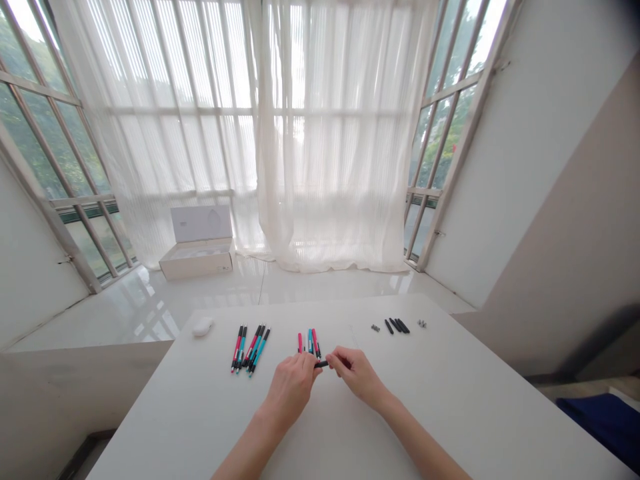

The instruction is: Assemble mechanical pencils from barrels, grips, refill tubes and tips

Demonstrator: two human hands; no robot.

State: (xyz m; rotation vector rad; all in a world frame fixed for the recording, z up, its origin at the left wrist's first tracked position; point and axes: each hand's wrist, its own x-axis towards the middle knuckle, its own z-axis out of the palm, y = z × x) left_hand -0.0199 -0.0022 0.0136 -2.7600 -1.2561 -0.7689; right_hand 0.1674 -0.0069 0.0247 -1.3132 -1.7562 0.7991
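Observation:
Over the middle of the table, my left hand (pixel 294 381) is closed around a short black pen grip (pixel 321 364), which sticks out to the right. My right hand (pixel 357 375) pinches at that protruding end, and whatever lies between its fingertips is too small to make out. Just beyond my left hand lie several pink and blue pen barrels (pixel 311 341), partly hidden by my fingers. To the right are loose black pen grips (pixel 397 325), with small dark metal parts (pixel 375 328) on one side and small silver parts (pixel 422 324) on the other.
Several pink and blue pens with black grips (pixel 250 348) lie at the left of the white table (pixel 200 427). A white earbud case (pixel 203 327) sits near the back left corner. Behind, an opened white box (pixel 197 260) stands on the ledge by the curtain (pixel 340 167).

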